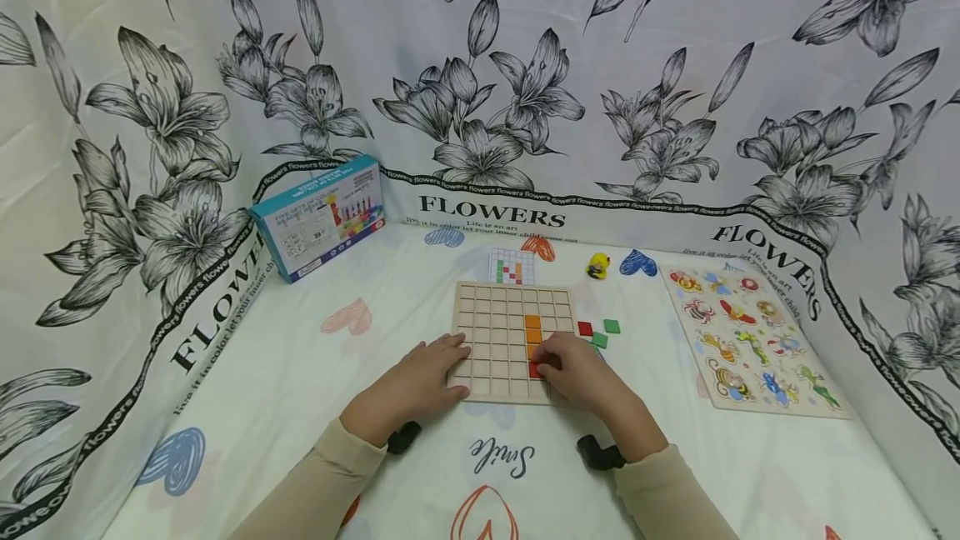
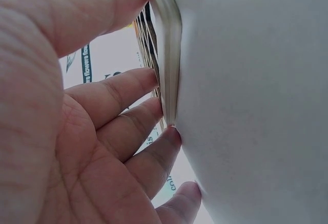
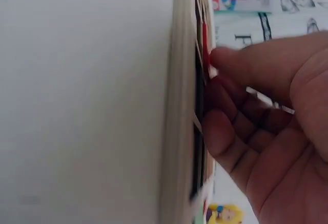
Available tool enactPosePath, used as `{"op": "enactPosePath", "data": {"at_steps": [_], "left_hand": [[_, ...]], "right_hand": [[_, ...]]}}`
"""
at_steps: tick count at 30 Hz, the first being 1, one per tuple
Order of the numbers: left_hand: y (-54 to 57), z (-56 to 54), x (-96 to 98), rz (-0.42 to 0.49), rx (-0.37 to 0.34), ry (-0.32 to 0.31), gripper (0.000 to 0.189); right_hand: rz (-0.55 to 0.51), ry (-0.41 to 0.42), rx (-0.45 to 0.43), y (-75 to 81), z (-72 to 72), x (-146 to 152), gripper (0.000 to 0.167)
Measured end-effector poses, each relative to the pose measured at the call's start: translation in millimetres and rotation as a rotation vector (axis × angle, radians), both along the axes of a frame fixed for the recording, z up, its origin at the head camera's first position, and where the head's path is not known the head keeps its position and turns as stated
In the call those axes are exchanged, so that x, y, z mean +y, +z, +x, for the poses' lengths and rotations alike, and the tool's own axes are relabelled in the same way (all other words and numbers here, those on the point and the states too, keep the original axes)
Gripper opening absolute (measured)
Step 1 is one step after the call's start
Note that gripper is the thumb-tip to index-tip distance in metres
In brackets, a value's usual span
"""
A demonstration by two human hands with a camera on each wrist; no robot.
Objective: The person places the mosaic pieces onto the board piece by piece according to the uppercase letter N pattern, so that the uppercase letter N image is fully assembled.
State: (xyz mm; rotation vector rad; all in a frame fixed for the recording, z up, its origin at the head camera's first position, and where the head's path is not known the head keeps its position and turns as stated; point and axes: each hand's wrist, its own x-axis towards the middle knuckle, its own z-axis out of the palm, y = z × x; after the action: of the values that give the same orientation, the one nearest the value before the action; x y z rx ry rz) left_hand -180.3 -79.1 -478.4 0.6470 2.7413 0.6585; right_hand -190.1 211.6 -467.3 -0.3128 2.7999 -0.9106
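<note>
A wooden grid board lies flat on the table, with a column of orange tiles in its right half. Below them is a red tile, which my right hand pinches at the board's surface between thumb and curled fingers. The right wrist view shows the thumb tip against this red tile's edge. At the board's left edge rests my left hand, fingers extended and fingertips touching the frame. Part of the orange column and the board's lower right are hidden behind the right hand.
Right of the board lie a loose red tile and green tiles. A pattern card touches the far side. Behind stand a small yellow figure and, leftward, a box. An insect picture board lies at right.
</note>
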Motion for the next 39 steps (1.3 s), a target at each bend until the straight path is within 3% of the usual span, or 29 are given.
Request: {"op": "enactPosePath", "data": {"at_steps": [5, 8, 13, 20, 30, 35, 39], "left_hand": [[-0.1, -0.2, -0.1, -0.001, 0.006, -0.004, 0.066], [0.5, 0.1, -0.6, -0.003, 0.006, -0.007, 0.066], [1.7, 0.6, -1.3, -0.007, 0.003, -0.007, 0.066], [1.5, -0.4, -1.4, -0.001, 0.0, -0.001, 0.066], [4.5, 1.5, -0.6, 0.009, -0.004, -0.002, 0.066], [4.5, 1.3, -0.3, 0.007, -0.004, -0.007, 0.066], [1.7, 0.3, -0.4, -0.004, 0.003, -0.007, 0.066]], "right_hand": [[-0.024, -0.063, -0.002, 15.5, -1.6, 41, 0.014], [0.01, -0.125, -0.056, 20.6, 2.3, 72, 0.017], [0.028, -0.162, -0.196, 9.8, 17.7, 91, 0.016], [-0.006, -0.177, -0.134, -6.4, 25.2, 82, 0.015], [-0.04, -0.211, -0.098, -1.9, 26.3, 75, 0.018], [-0.099, -0.213, -0.009, 6.0, 17.9, 49, 0.012], [-0.127, -0.139, 0.016, 6.8, 2.3, 13, 0.01]]}}
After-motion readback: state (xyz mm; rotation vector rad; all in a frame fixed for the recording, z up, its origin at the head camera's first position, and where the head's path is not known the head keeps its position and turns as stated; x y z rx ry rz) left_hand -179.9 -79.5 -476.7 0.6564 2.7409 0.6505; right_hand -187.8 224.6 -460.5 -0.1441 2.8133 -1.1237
